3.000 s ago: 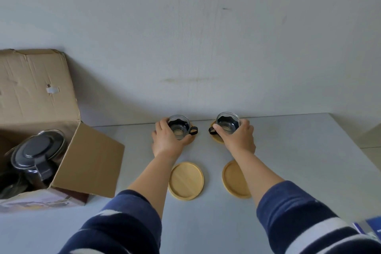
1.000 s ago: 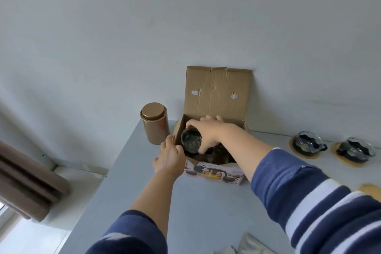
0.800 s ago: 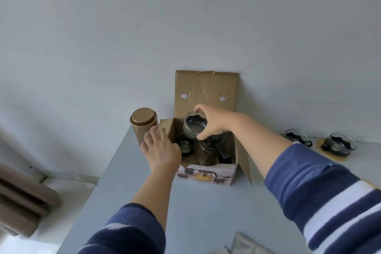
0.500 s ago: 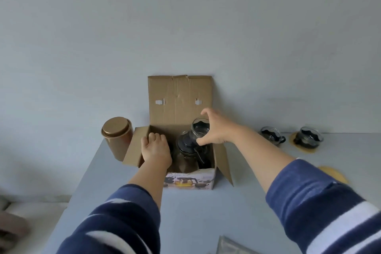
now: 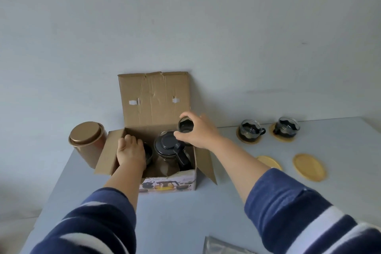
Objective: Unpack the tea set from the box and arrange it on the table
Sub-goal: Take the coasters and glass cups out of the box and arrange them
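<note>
An open cardboard box [image 5: 153, 99] stands on the grey table [image 5: 185, 212] against the wall. Inside it is a glass teapot with a black lid [image 5: 166, 144]. My right hand [image 5: 201, 133] holds a small glass cup [image 5: 185, 127] just above the box's right rear corner. Reaching down into the left half of the box, my left hand [image 5: 131, 152] lies over another dark cup [image 5: 148, 153]; the grip itself is hidden. To the right, two glass cups [image 5: 249, 131] [image 5: 287, 129] sit on wooden coasters. In front of them lie two bare coasters [image 5: 270, 162] [image 5: 309, 167].
A round bronze canister [image 5: 86, 142] stands left of the box, close to its side flap. A silvery foil bag [image 5: 222, 247] pokes in at the bottom edge. The table's left edge runs just beyond the canister, with floor below.
Three seconds ago both hands set cups on the far coasters. Since then my right hand has taken a cup out of the box and lifted it rightward; my left hand has gone deeper into the box.
</note>
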Demonstrator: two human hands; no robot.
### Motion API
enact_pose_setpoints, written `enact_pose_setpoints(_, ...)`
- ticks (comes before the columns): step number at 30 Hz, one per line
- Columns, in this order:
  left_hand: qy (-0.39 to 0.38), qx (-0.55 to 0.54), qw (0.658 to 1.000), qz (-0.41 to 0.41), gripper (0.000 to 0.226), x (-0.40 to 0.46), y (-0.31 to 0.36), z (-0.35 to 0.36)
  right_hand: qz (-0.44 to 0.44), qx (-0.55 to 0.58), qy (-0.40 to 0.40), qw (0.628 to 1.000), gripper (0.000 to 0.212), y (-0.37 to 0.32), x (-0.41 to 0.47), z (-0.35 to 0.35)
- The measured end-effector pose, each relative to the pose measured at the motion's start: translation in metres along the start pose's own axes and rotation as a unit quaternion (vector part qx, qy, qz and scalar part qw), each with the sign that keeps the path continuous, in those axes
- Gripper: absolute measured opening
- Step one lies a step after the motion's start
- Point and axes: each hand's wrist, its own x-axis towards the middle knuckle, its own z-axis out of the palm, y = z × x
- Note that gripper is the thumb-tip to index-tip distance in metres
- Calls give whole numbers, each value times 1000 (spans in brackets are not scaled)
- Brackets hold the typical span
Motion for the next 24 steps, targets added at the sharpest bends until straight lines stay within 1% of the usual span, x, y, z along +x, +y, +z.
enact_pose_setpoints(3, 0, 8, 1000, -5, 60, -1, -2, -4, 25, 31, -4, 999, 49, 0, 1, 3)
enact_pose_setpoints(7, 23, -8, 1000, 5, 70, -4, -4, -10, 41, 103, -11, 994, 54, -1, 0, 3)
enact_pose_setpoints(10, 36, -68, 997, 16, 77, -7, -13, -23, 76, 182, -10, 980, 54, -2, -2, 0)
enact_pose_setpoints(14, 22, -165, 986, 13, 85, -16, -30, -45, 132, 284, -75, 947, 69, 0, -9, -11)
enact_pose_setpoints(17, 16, -283, 959, -29, 88, -26, -39, -56, 134, 292, -98, 942, 81, 3, -14, -20)
enact_pose_setpoints(20, 33, -360, 931, -57, 90, -38, -43, -68, 111, 265, -109, 952, 84, 7, -23, -31)
enact_pose_setpoints(22, 51, -397, 914, -61, 89, -45, -42, -78, 90, 234, -97, 963, 84, 10, -33, -42)
enact_pose_setpoints(24, 64, -435, 897, -48, 89, -51, -35, -91, 69, 207, -68, 974, 84, 14, -42, -55)
